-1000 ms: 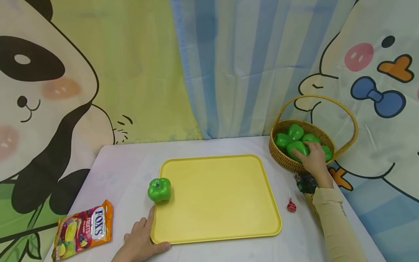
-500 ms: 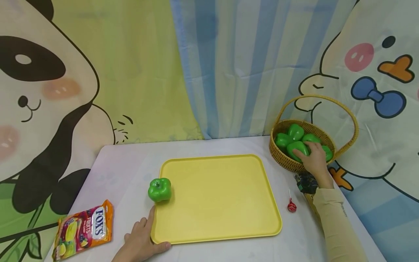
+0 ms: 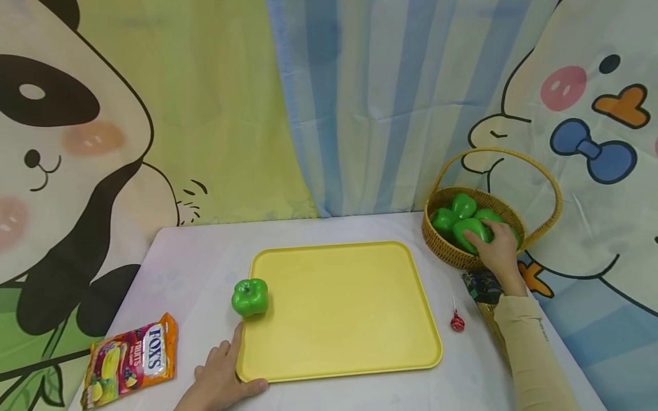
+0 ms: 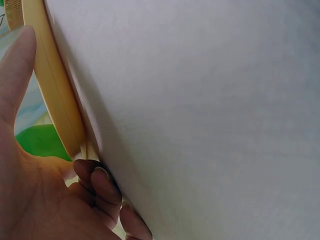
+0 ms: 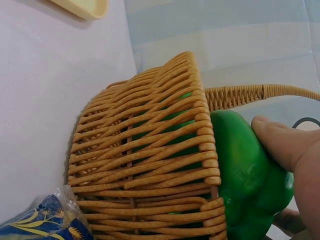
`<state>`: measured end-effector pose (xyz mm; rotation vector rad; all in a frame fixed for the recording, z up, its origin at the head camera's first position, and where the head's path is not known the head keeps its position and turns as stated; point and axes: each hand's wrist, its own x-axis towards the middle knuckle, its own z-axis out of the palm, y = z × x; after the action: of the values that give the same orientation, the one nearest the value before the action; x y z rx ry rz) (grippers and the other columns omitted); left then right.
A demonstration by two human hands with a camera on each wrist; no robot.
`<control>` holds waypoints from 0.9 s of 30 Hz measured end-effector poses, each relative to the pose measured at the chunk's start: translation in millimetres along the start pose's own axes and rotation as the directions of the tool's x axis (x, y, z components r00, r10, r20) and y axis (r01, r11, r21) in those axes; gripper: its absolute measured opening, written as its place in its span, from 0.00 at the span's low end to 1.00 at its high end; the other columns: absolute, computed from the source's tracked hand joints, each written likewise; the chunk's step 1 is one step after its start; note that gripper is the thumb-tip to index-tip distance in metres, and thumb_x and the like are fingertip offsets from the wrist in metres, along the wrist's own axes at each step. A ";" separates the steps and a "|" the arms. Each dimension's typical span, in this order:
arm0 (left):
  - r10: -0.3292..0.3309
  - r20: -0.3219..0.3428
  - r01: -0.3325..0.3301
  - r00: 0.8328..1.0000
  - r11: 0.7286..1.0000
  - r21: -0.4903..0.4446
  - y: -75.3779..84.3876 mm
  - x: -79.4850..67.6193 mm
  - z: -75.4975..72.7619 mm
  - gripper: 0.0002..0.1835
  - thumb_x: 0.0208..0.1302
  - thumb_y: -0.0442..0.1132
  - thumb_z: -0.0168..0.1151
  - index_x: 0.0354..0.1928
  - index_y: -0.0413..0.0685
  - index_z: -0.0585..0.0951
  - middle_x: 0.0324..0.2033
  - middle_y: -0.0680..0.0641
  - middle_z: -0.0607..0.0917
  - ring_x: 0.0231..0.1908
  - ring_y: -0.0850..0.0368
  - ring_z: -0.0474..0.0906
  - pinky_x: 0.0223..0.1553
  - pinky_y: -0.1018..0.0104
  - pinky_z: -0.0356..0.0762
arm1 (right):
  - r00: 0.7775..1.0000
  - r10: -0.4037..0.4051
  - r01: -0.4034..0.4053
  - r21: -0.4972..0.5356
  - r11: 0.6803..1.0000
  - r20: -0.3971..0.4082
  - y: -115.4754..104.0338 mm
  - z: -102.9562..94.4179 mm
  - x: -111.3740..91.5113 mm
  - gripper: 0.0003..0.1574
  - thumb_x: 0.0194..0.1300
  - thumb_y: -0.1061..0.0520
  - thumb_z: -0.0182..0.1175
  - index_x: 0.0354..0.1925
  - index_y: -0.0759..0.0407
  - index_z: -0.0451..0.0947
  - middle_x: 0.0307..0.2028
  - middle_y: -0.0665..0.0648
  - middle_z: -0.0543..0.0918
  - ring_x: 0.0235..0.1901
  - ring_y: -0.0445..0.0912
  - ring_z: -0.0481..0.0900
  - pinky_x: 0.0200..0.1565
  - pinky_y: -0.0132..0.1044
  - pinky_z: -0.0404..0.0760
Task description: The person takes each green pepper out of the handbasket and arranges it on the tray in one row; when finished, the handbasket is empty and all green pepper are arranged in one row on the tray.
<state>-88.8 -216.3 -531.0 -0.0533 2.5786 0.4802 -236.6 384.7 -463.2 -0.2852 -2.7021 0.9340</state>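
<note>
My right hand (image 3: 497,251) holds a green bell pepper (image 3: 469,235) at the near side of a wicker basket (image 3: 446,246), thumb on one side and fingers on the other. The right wrist view shows this bell pepper (image 5: 245,175) rising past the basket's rim, the fingers partly hidden behind it. Several more green bell peppers (image 3: 463,205) lie in the basket. My left hand (image 3: 218,374) rests at the near left corner of a yellow tray (image 3: 339,314), thumb and forefinger extended along its edges. Another bell pepper (image 3: 250,298) sits on the tray's left edge.
An orange Fox's candy bag (image 3: 131,362) lies at the table's left. Right of the tray is a red lollipop (image 3: 457,323). A dark and gold packet (image 3: 483,287) lies below the basket, partly under the right forearm. The basket's handle (image 3: 552,200) arches up. Printed curtains hang behind.
My right hand has shifted slightly right, and the bell pepper it holds has moved and turned a little with it. The left hand and tray stay put.
</note>
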 end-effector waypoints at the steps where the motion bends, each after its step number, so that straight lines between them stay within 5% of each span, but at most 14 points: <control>1: 0.000 0.000 0.000 1.000 1.000 -0.001 0.1 -0.1 -0.2 0.79 0.33 0.80 0.71 0.81 0.49 0.43 0.41 0.47 0.73 0.42 0.50 0.66 0.38 0.44 0.67 | 1.000 0.001 -0.001 0.003 1.000 -0.011 -0.8 -0.3 -0.2 0.48 0.72 0.38 0.57 0.72 0.70 0.61 0.68 0.79 0.62 0.66 0.75 0.59 0.62 0.70 0.61; 19: 0.022 -0.035 -0.022 0.999 1.000 0.014 -0.4 -2.8 0.0 0.79 0.32 0.80 0.71 0.81 0.49 0.43 0.42 0.48 0.74 0.41 0.52 0.66 0.36 0.47 0.67 | 0.994 0.113 -0.113 0.061 0.992 -0.006 -17.6 -4.4 -5.2 0.59 0.67 0.27 0.55 0.77 0.63 0.52 0.69 0.75 0.67 0.58 0.66 0.70 0.50 0.59 0.71; 27: 0.013 -0.021 -0.013 1.000 1.000 0.001 -0.6 -1.8 0.2 0.79 0.32 0.80 0.71 0.81 0.49 0.43 0.42 0.47 0.74 0.42 0.51 0.66 0.38 0.44 0.68 | 0.997 0.072 -0.069 0.080 0.994 -0.035 -20.4 -3.6 -5.3 0.57 0.67 0.30 0.57 0.76 0.65 0.54 0.66 0.76 0.70 0.56 0.65 0.72 0.47 0.53 0.71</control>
<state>-87.1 -216.9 -530.4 -0.0420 2.6012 0.4864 -232.4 369.5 -448.6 -0.3801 -2.6290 1.0410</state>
